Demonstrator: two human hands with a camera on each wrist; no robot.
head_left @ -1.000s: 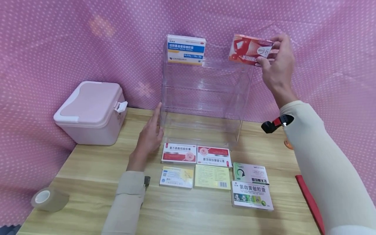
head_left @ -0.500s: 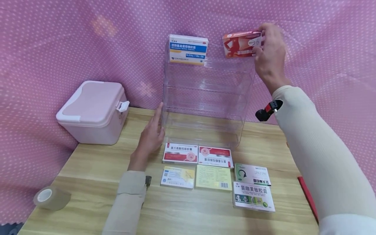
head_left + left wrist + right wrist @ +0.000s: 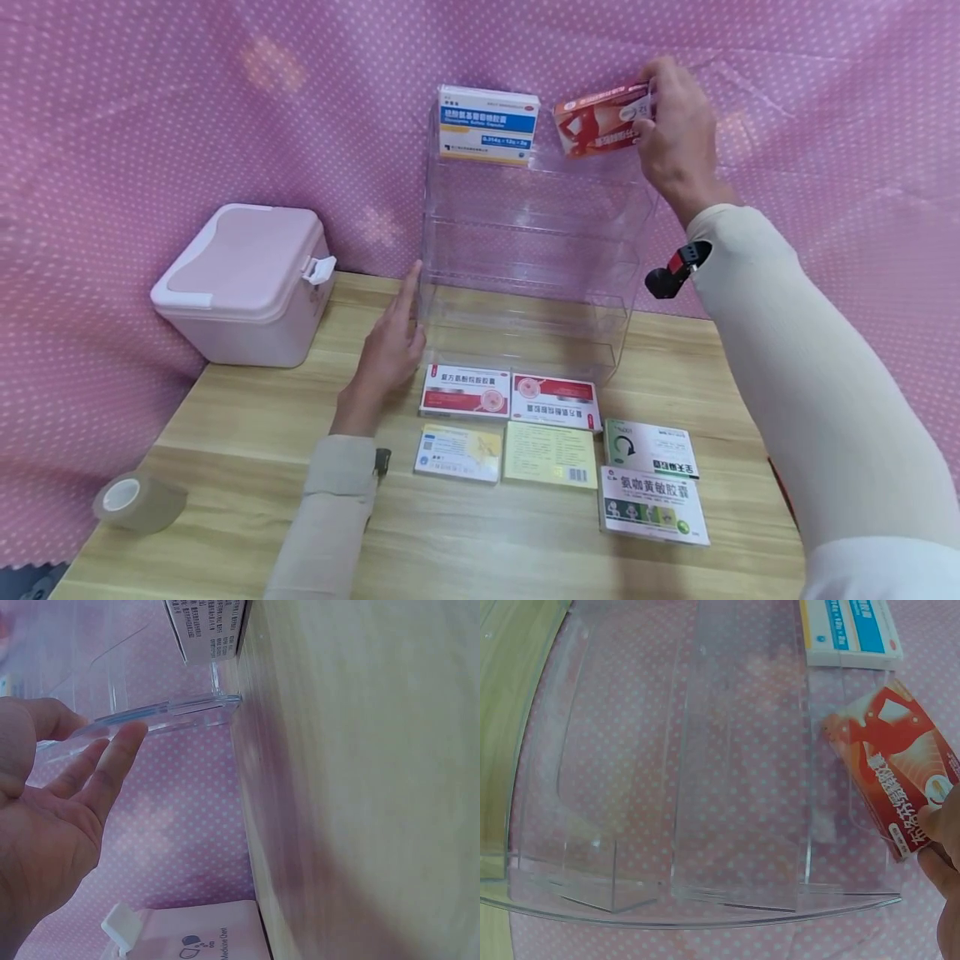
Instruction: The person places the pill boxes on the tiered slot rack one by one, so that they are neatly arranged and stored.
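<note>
One blue box — clear rack's top tier

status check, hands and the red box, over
Right hand pinching red box at top tier of clear rack. Left hand flat against rack. Blue box alongside.

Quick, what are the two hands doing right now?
Left hand: open, straight fingers resting against the clear shelf rack.
Right hand: holding the red medicine box at the rack's top shelf.
</note>
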